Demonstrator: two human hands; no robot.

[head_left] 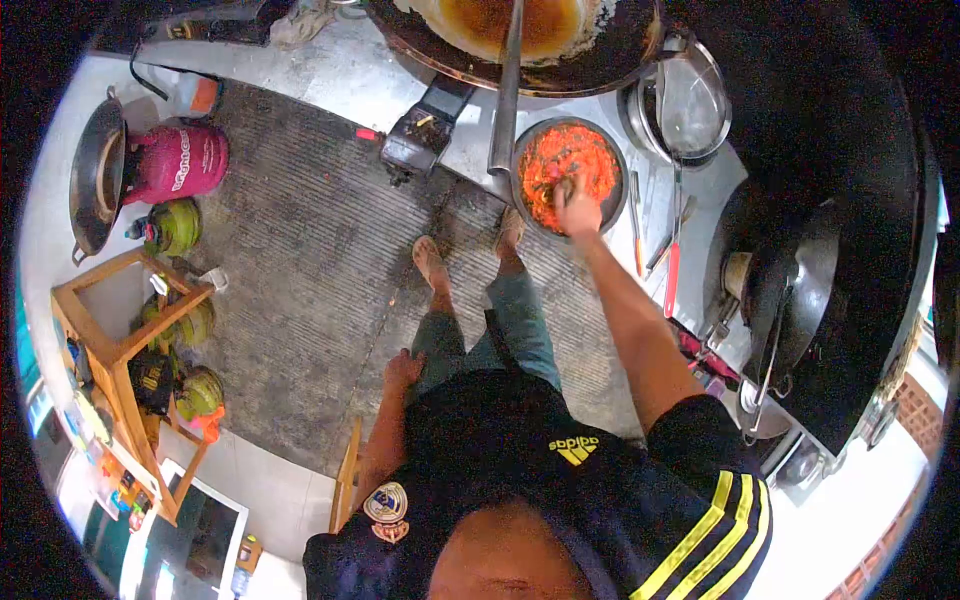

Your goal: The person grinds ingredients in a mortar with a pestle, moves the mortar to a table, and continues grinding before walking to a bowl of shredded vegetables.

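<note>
A round dark stone bowl (624, 190) holds a chunky red-orange paste (565, 150). My right hand (580, 210) is inside its rim, closed around a small dark pestle (565, 187) whose lower end is down in the paste. The fingers are somewhat blurred. My left hand (403, 370) rests at the side of my left thigh, away from the bowl, with nothing visible in it and its fingers loosely open. Left of the bowl, a long metal handle (505, 120) reaches down from the large wok (400, 45).
Brown liquid fills the wok at the top. A strainer (695, 105), red-handled utensil (673, 280) and dark pans (800, 290) are at the right. A burner (415, 140) stands left of the bowl. Gas cylinders (185, 165) and a wooden frame (120, 350) stand at the left.
</note>
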